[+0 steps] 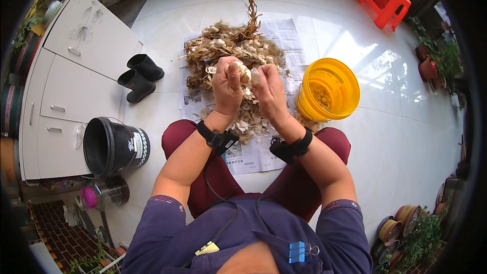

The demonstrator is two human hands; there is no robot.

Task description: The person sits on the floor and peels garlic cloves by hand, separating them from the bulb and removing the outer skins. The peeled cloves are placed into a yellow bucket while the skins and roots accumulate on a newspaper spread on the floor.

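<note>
My left hand point(227, 83) grips a garlic bulb point(240, 72), its thumb pressed over the pale, partly opened cloves. Close beside it, my right hand point(269, 87) pinches a whitish piece of garlic point(258, 77); whether it is a clove or papery skin I cannot tell. Behind both hands lies a heap of dried garlic bulbs point(220, 43) with roots and braided stalks. Loose garlic skins point(249, 120) are strewn below my hands on spread newspaper point(291, 38). To the right, a yellow bucket point(335, 64) holds peeled-looking cloves point(321, 97) at its bottom.
A black bucket point(110, 146) and black rubber boots point(140, 74) stand left, by a white cabinet point(76, 80). A large clear jar point(110, 193) with a pink lid lies below. A red plastic stool point(386, 2) is far right, potted plants point(430, 68) along the edge.
</note>
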